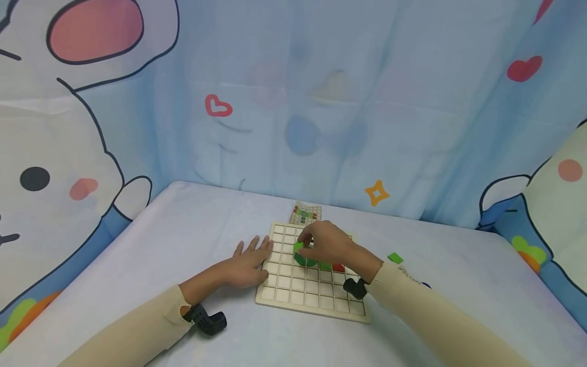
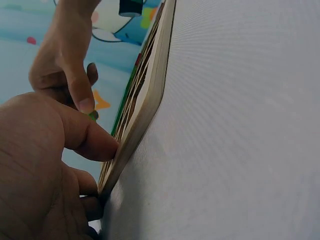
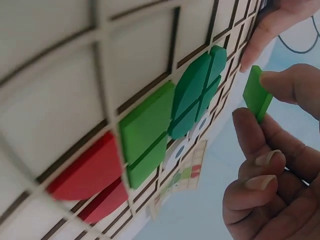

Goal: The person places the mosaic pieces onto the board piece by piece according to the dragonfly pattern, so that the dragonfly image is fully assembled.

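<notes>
My R hand [image 1: 331,242] pinches a green pc [image 3: 257,94]; L hand [image 1: 246,266], fingers spread, touches board [image 1: 313,310]. Red pcs [image 3: 90,172] + dk green pcs [image 3: 191,90] in; loose tile [image 1: 395,258] left on table [image 1: 206,224].

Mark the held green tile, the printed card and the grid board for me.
Green tile [image 3: 255,93], right wrist view: its broad face.
Printed card [image 1: 305,214], head view: its printed side.
Grid board [image 1: 312,274], head view: a bare square.

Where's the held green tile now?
Right wrist view: the tile is at right, pinched by the right hand, off the grid board, near the dark green pieces.
</notes>
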Motion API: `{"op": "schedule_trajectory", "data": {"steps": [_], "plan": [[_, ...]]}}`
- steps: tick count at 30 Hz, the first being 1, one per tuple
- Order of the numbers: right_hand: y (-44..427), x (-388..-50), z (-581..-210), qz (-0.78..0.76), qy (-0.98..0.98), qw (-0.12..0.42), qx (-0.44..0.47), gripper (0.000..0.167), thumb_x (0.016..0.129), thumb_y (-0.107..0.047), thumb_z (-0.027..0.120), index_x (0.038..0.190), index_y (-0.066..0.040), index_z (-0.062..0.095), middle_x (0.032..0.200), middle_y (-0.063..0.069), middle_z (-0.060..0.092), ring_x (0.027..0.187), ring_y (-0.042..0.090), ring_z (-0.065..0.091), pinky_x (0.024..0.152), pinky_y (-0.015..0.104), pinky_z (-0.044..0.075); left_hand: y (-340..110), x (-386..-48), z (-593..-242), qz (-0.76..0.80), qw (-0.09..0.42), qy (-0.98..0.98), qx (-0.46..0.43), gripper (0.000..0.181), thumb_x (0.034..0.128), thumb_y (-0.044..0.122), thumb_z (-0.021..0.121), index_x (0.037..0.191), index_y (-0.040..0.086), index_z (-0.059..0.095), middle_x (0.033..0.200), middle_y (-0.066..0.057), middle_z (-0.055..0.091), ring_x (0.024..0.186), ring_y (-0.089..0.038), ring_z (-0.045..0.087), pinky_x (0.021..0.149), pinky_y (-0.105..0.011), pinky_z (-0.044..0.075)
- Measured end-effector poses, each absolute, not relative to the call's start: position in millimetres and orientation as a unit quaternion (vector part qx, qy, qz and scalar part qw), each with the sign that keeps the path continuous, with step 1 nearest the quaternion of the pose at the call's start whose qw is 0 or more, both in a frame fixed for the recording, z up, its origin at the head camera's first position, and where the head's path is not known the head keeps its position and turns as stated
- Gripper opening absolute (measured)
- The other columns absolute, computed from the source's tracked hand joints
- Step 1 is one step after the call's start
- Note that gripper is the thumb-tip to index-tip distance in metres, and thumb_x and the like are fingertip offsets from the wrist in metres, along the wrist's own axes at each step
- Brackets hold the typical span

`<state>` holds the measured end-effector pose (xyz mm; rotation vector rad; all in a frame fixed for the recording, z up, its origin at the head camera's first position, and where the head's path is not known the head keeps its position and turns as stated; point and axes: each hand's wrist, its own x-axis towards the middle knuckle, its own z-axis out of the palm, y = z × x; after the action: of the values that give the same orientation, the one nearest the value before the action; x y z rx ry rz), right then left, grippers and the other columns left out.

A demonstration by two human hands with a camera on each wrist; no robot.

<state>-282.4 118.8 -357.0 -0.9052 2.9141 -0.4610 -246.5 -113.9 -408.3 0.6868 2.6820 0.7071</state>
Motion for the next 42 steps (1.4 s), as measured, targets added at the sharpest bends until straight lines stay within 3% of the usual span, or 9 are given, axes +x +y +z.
{"op": "schedule_trajectory", "data": {"steps": [22,42], "plan": [[93.7,-300.3,-366.0,-0.107,0.952,0.045,-0.284,0.024,0.088,-0.027,0.074,0.104,-0.01,0.076,0.089,-0.003,0.071,0.08,0.007,0.063,0.075,0.03,0.054,-112.2,-247.1,-407.1,0.237,0.144,0.929,0.246,0.073,0.0946,0.023,0.044,0.158,0.002,0.013,0.167,-0.013,0.005,0.154,-0.033,-0.006,0.12,-0.059,-0.008],[91.3,-298.7,-371.4,-0.152,0.958,0.059,-0.237,0.022,0.082,-0.024,0.08,0.1,-0.011,0.079,0.095,0.001,0.077,0.093,0.018,0.072,0.083,0.036,0.058,-112.8,-248.1,-408.6,0.236,0.148,0.93,0.24,0.074,0.0955,0.024,0.045,0.158,0.003,0.012,0.167,-0.013,0.004,0.154,-0.033,-0.007,0.121,-0.058,-0.008]]}}
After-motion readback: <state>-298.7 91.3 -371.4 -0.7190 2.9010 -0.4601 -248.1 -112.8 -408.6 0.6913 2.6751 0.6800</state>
